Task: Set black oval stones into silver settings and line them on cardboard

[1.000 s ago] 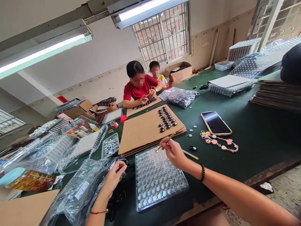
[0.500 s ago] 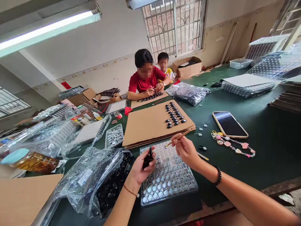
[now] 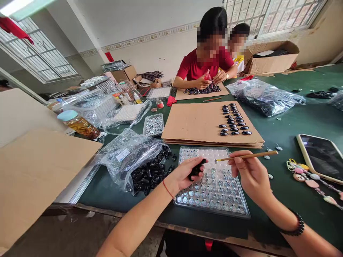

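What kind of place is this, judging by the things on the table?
Probably a small handwork workshop. A long green table holds a clear tray of small round pieces, a bag of black stones, and cardboard with stones laid in rows. A person in red works opposite.

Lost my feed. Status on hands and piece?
Left hand pinches black piece over clear tray. Right hand holds wooden stick. Nothing between them.
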{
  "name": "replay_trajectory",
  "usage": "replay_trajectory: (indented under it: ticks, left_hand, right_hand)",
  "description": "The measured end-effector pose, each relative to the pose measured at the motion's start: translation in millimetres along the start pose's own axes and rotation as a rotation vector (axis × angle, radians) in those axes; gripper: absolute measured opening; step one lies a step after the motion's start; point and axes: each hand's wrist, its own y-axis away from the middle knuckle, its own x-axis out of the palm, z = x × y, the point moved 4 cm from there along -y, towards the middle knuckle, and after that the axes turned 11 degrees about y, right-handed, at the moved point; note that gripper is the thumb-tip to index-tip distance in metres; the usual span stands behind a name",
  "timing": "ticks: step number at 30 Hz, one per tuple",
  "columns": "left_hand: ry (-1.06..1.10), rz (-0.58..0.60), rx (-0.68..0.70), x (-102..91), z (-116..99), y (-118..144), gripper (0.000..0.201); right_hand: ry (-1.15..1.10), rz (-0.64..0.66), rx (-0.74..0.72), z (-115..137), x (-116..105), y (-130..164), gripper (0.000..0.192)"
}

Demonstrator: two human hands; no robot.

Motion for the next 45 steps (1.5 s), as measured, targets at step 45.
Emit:
replay_trajectory:
  ticks: [45]
  left_hand:
    - [-1.055,-0.085,0.456,13.6,6,10,0.030]
  right_hand:
    - [0.390,0.168,-0.515,20,13,16,0.014]
